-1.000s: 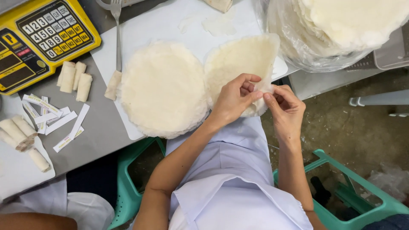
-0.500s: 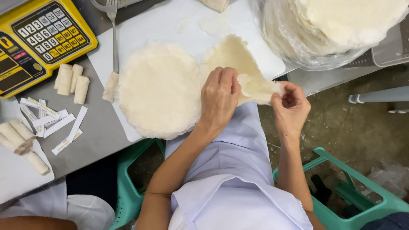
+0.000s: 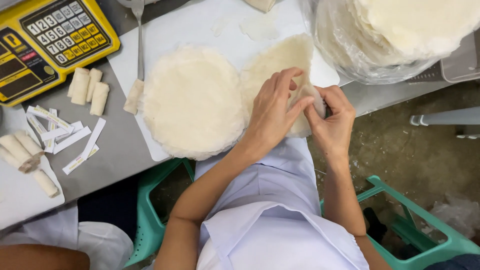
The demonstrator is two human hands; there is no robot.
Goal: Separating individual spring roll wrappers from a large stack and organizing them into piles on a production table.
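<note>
Two stacks of thin round white wrappers lie on a white board (image 3: 190,25). The left stack (image 3: 192,100) is flat and untouched. My left hand (image 3: 272,112) rests on the right wrapper (image 3: 277,60), its fingers pinching the wrapper's near right edge. My right hand (image 3: 332,117) pinches that same folded edge from the other side, by the board's corner. Both hands meet at the fold; the wrapper's near part is hidden under them.
A yellow weighing scale (image 3: 50,42) stands at top left, a fork (image 3: 139,35) beside it. Rolled spring rolls (image 3: 90,87) and white paper strips (image 3: 65,137) lie on the grey table. A plastic-wrapped wrapper pile (image 3: 400,35) sits top right. Green stools (image 3: 430,225) stand below.
The wrapper's near right edge was lifted and pulled right half a second ago; now it is folded back down and both hands pinch it closer together.
</note>
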